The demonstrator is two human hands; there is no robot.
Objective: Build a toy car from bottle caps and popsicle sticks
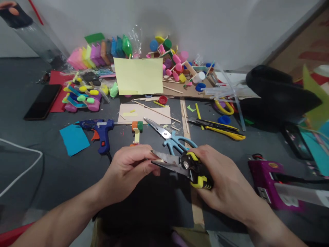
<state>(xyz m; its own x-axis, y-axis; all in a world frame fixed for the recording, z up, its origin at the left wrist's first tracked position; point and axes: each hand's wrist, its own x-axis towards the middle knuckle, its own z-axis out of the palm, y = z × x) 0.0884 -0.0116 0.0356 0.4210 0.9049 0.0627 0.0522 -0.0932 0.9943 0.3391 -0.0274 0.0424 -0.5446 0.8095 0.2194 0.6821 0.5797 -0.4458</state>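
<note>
Right hand (226, 187) wrapped tight round yellow-black snips (189, 166), blades slightly open, pointing left. Left hand (128, 171) fingertips pinched shut at the blade tips, contents too small to tell. Both low centre over dark mat (51, 164). Behind: blue scissors (172, 139), glue gun (101, 132), yellow sheet (138, 75), white wall (205, 24)

Shears (177, 164): dull metal blades, glossy yellow-black plastic handles; pale bare-wood stick (158, 160); matt dark tabletop (59, 175)

Left grip (130, 168) pinches with thumb and fingertips while right grip (223, 181) curls tight just beside it.
</note>
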